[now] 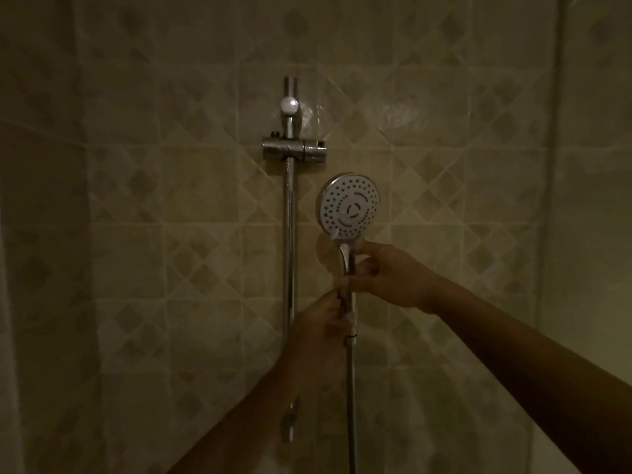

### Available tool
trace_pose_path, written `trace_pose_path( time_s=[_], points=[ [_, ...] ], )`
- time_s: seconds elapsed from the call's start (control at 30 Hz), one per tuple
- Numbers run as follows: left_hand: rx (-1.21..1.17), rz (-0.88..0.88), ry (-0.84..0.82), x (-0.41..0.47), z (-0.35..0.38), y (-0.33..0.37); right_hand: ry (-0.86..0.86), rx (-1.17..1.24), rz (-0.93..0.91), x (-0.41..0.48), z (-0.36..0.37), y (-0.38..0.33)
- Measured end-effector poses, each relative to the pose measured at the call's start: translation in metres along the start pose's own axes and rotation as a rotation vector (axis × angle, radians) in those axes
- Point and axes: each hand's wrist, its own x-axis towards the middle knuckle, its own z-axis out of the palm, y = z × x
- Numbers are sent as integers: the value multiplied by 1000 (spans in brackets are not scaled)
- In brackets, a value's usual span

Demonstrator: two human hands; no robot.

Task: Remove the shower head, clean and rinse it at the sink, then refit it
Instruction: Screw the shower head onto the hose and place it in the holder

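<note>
A round white shower head [349, 206] with a chrome handle stands upright in front of the tiled wall, its spray face toward me. My right hand [386, 273] grips the handle just below the head. My left hand [318, 330] grips the lower end of the handle, where the metal hose [351, 398] joins it. The hose hangs straight down out of view. The empty chrome holder bracket [294, 151] sits on the vertical rail [290, 241], up and to the left of the head.
Beige patterned wall tiles [171, 234] fill the view in dim light. A pale curtain or wall edge [13, 302] runs down the left side. A wall corner [555, 165] lies at the right.
</note>
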Motion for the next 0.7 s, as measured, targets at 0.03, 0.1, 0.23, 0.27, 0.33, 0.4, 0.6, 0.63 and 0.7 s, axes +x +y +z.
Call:
trace_pose_path(
  time_s=[0.03, 0.1, 0.23, 0.27, 0.33, 0.4, 0.6, 0.63, 0.7],
  points=[
    [6, 10, -4, 5, -5, 2, -31, -30, 1, 1, -2, -4],
    [-11, -3, -6, 14, -14, 10, -73, -17, 5, 3, -6, -13],
    [-38, 34, 34, 36, -29, 30, -93, 88, 25, 11, -11, -29],
    [-31, 67, 41, 42, -33, 36, -65, 109, 23, 16, -11, -32],
    [-3, 121, 36, 55, -39, 50, 26, 147, -2, 27, -13, -40],
    [78, 159, 43, 69, -46, 62, 129, 111, -35, 40, -19, -49],
    [788, 226, 108, 117, -75, 110, 291, 55, -62, 73, -50, -70],
    [876, 242, 125, 122, -80, 116, 309, 59, -71, 77, -55, -75],
    [1077, 322, 172, 131, -88, 121, 338, 72, -99, 86, -65, -86]
  ],
)
